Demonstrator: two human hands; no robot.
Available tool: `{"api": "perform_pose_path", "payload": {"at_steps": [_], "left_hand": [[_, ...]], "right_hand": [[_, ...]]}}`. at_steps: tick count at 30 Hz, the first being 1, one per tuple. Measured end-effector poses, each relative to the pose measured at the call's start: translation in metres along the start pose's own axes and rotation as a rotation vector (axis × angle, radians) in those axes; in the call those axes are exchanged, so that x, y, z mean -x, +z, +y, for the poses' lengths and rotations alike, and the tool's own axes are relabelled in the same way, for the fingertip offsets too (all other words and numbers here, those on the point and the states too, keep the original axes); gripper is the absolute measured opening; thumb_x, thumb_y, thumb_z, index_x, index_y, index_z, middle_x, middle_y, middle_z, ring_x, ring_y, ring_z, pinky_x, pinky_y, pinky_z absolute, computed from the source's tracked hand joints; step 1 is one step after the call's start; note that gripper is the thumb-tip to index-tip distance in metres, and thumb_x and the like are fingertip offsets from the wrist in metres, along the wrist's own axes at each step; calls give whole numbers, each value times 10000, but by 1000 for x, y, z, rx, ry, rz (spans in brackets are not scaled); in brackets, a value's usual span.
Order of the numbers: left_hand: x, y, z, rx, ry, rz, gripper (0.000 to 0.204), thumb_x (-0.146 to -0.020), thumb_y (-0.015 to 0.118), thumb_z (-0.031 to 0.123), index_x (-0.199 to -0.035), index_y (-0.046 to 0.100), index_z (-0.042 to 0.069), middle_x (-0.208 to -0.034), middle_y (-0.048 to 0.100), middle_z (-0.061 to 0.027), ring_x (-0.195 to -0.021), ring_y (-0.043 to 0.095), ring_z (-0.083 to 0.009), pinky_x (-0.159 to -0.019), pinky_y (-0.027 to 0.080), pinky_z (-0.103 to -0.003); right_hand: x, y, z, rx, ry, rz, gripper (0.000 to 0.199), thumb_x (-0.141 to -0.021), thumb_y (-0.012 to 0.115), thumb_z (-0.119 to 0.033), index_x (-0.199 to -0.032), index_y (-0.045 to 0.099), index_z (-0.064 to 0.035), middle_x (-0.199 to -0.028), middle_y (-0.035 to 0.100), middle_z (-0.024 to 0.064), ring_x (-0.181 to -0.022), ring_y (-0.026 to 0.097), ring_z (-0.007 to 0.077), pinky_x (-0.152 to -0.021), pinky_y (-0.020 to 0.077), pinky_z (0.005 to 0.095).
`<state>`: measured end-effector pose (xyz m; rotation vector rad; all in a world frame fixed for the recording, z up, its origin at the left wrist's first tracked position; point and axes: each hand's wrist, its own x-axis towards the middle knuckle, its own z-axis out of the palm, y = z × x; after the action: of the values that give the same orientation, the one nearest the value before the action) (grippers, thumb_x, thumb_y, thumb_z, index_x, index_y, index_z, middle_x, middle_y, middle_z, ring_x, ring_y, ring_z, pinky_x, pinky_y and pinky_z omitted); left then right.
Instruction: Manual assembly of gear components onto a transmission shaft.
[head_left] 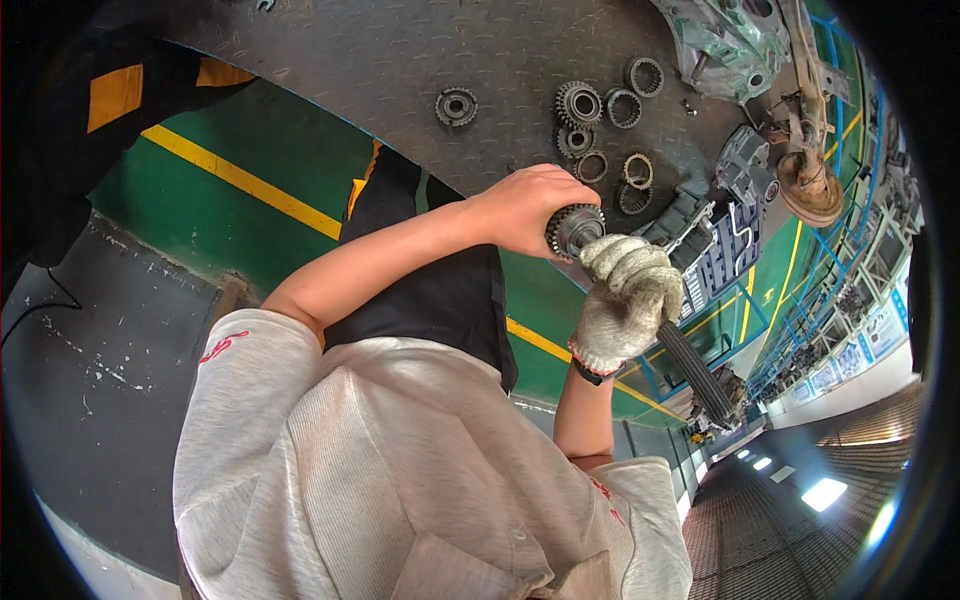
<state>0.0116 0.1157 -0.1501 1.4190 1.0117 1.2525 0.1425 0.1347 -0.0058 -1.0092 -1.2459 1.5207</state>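
Observation:
My bare left hand is closed around a dark toothed gear. My right hand, in a knitted work glove, grips a metal shaft whose long splined end sticks out of the fist toward the lower right. Gear and gloved fist are close together, and the gear appears to sit at the shaft's other end; the glove hides the part between. Just beyond my hands on the metal table lie several loose gears and rings, among them a toothed gear, a brass-coloured ring and a dark ring.
On the textured metal table, a gear hub lies apart from the others. At the right stand a greenish metal housing, a rusty flanged shaft and a grey casting. A person's dark clothing shows at the left.

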Motion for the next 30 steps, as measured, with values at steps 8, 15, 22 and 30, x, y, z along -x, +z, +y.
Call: {"api": "perform_pose_path", "payload": {"at_steps": [8, 15, 22, 30], "left_hand": [[4, 15, -1, 9, 18, 144, 620, -654, 970, 265, -1169, 685, 68, -1100, 737, -113, -1077, 708, -369, -990, 539, -491], [15, -8, 0, -52, -119, -24, 1056, -622, 1001, 320, -1541, 532, 95, -1388, 664, -133, -1306, 627, -359, -1134, 471, -488], [-7, -9, 46, -147, 72, -21, 785, -619, 974, 265, -1319, 682, 62, -1399, 667, -148, -1345, 622, -376, -1173, 458, -536], [-3, 8, 50, -154, -70, 57, 325, -722, 870, 185, -1009, 795, 53, -1075, 784, -102, -1057, 741, -330, -945, 597, -442]], "right_hand": [[4, -3, 3, 38, -16, 79, 334, -1101, 617, -302, -893, 543, -50, -817, 520, 92, -752, 570, 292, -681, 557, 481], [6, 1, 4, 22, -41, 112, 301, -1092, 631, -283, -918, 572, -45, -822, 531, 95, -755, 582, 296, -696, 567, 489], [13, 15, -2, 118, 11, 127, 197, -1058, 644, -166, -943, 593, -15, -899, 577, 103, -844, 619, 280, -762, 570, 450], [16, 9, -5, 444, -283, 43, 204, -823, 791, 34, -1005, 704, 1, -1056, 729, 149, -1011, 704, 365, -913, 568, 430]]}}
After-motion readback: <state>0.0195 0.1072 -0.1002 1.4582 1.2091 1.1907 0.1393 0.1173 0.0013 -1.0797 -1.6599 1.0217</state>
